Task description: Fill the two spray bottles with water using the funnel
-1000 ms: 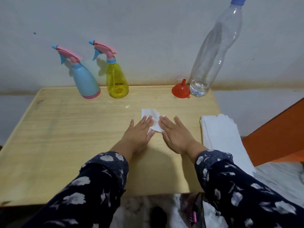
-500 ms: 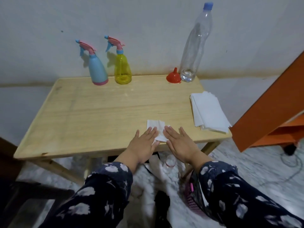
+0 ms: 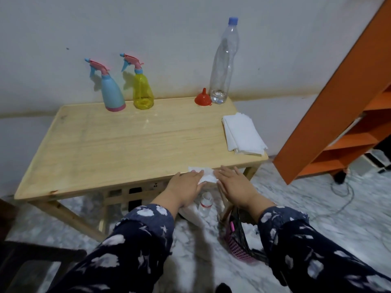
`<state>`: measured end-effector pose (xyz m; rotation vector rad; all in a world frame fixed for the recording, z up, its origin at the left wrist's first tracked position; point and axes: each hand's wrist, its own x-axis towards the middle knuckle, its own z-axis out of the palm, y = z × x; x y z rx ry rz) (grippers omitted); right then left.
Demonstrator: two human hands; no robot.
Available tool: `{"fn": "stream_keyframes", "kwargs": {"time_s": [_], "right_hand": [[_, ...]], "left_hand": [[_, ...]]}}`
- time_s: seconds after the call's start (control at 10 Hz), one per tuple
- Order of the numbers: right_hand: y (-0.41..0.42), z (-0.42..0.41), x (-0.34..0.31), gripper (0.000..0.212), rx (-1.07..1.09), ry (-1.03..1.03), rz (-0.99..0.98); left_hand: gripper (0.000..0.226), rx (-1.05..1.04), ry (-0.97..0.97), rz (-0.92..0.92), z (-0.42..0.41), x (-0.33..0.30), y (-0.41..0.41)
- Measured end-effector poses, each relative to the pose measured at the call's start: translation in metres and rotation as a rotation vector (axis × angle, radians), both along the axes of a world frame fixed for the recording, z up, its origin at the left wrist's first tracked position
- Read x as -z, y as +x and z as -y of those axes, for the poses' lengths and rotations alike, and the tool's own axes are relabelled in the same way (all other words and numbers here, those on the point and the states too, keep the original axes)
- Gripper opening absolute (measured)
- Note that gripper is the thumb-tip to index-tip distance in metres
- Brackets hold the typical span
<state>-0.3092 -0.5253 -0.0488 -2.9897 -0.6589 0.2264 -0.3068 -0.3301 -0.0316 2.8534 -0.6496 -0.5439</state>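
Hands lie flat at the table (image 3: pixel 105 144) edge, left hand (image 3: pixel 186 185) and right hand (image 3: pixel 234 185) fingers straight, pressing a tissue (image 3: pixel 204 175).

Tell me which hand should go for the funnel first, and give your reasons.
Right, probably. The red funnel stands at the table's far right, beside the clear water bottle, on the right hand's side. The left hand would have to cross over. Both lie flat on the white tissue, holding nothing.

Matt pale wood table (image 3: pixel 110 144), clear glossy plastic bottle (image 3: pixel 224 60), white paper napkins (image 3: pixel 243 134)
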Motion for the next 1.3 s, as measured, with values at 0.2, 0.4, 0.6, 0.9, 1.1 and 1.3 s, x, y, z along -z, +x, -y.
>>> {"fn": "stream_keyframes", "kwargs": {"time_s": [0.2,0.4,0.6,0.9,1.1,1.3], "right_hand": [[-0.008,0.052,-0.016,0.038,0.186,0.263,0.135],[-0.017,0.134,-0.002,0.009,0.488,0.491,0.024],[-0.017,0.214,0.018,0.015,0.509,0.482,-0.039],[-0.013,0.295,0.083,0.038,0.582,0.475,-0.171],[-0.012,0.318,0.129,0.038,0.632,0.551,-0.376],[-0.007,0.336,0.150,0.043,0.649,0.533,-0.424]], "left_hand": [[0.056,0.073,-0.160,0.107,0.054,-0.004,0.014],[0.030,0.095,-0.394,0.005,0.133,0.010,0.021],[0.036,0.047,-0.440,-0.135,0.210,0.038,0.031],[0.034,-0.182,-0.451,-0.418,0.306,0.105,0.028],[0.073,-0.148,-0.302,-0.609,0.331,0.144,0.035],[0.076,-0.124,-0.268,-0.604,0.329,0.148,0.042]]}}
